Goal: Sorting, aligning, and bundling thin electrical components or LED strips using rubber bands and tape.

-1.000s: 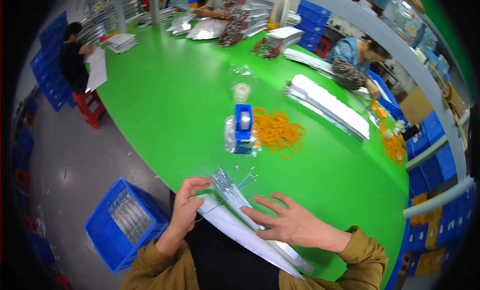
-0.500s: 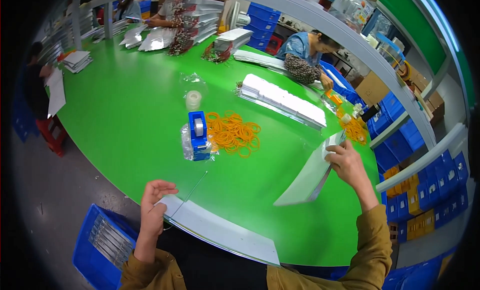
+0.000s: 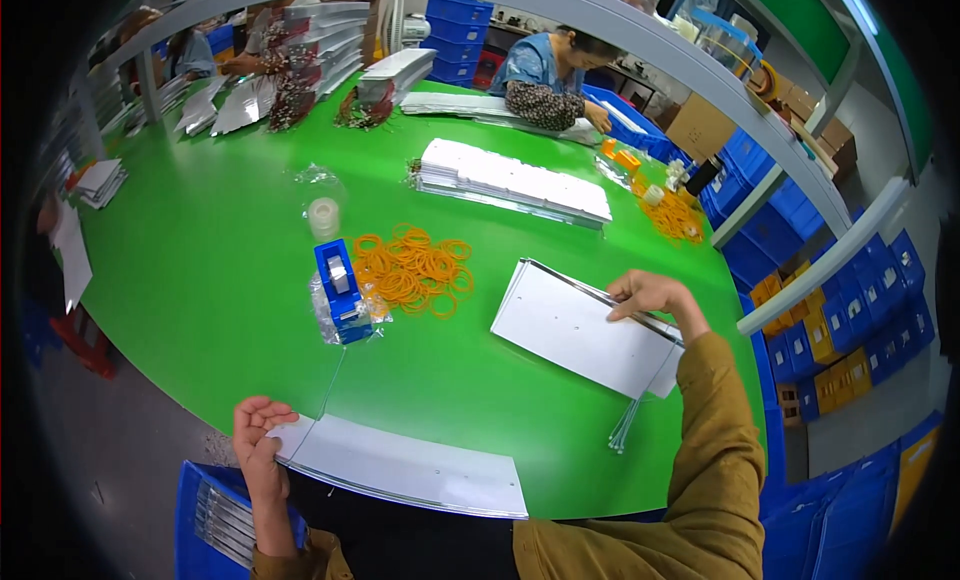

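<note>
Close to my body, a long flat white panel (image 3: pixel 410 465) lies along the table's near edge, its left end pinched by my left hand (image 3: pixel 262 445) with the thumb on top. A thin pale wire (image 3: pixel 333 380) sticks out from that end across the table. Farther right, my right hand (image 3: pixel 648 297) grips the far long edge of a thin stack of white panels (image 3: pixel 570 325). The stack's broad face is turned up, with a few small holes in it. Several thin wires (image 3: pixel 625 425) with small tips hang from its right end. Some fingertips are hidden behind the panels.
Beyond my hands are a blue tape dispenser (image 3: pixel 342 292), orange rubber bands (image 3: pixel 415 270), a tape roll (image 3: pixel 323 218) and a row of stacked white panels (image 3: pixel 510 185). A co-worker (image 3: pixel 555 75) sits across the green table. A blue bin (image 3: pixel 190 520) stands at lower left.
My right hand has turned the stack from a steep tilt to broad face up, showing its wires. The left hand keeps its pinch. The whole view has shifted, moving the table things leftward.
</note>
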`<state>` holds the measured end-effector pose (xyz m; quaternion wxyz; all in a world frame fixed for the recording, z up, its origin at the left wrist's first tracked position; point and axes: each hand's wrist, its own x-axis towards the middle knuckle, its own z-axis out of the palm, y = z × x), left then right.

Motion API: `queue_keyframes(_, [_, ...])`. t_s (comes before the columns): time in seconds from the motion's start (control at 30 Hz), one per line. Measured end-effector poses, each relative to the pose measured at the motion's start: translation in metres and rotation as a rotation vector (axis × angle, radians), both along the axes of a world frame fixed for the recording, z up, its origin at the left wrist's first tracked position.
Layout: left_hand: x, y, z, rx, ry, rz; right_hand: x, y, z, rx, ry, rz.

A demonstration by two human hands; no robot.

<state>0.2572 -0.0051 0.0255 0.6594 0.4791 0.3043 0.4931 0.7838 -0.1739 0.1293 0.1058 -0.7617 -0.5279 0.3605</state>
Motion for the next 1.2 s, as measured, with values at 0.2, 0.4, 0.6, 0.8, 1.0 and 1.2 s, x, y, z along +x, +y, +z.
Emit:
queue_keyframes(0.2, [0.016, -0.009, 0.01, 0.062, 0.015, 0.101, 0.006, -0.008, -0.07, 0.088, 0.3, -0.304])
queue_keyframes(0.4, [0.035, -0.027, 0.057, 0.247, 0.07, 0.195, -0.031, -0.005, -0.049, 0.4, -0.811, -0.039])
queue_keyframes(0.6, [0.055, -0.055, 0.107, 0.654, 0.059, 0.195, -0.183, -0.021, -0.011, 0.827, -0.131, 0.089])
queue_keyframes(0.8, [0.071, -0.05, 0.129, 1.019, -0.199, -0.004, -0.223, -0.024, 0.01, 0.837, 0.251, 0.105])
queue_keyframes(1.0, [0.099, -0.046, 0.111, 0.998, -0.094, 0.223, -0.134, -0.038, 0.06, 1.13, -0.277, -0.224])
queue_keyframes(1.2, [0.064, -0.027, 0.077, 0.717, 0.12, 0.134, -0.059, -0.053, 0.029, 1.005, -0.35, -0.457])
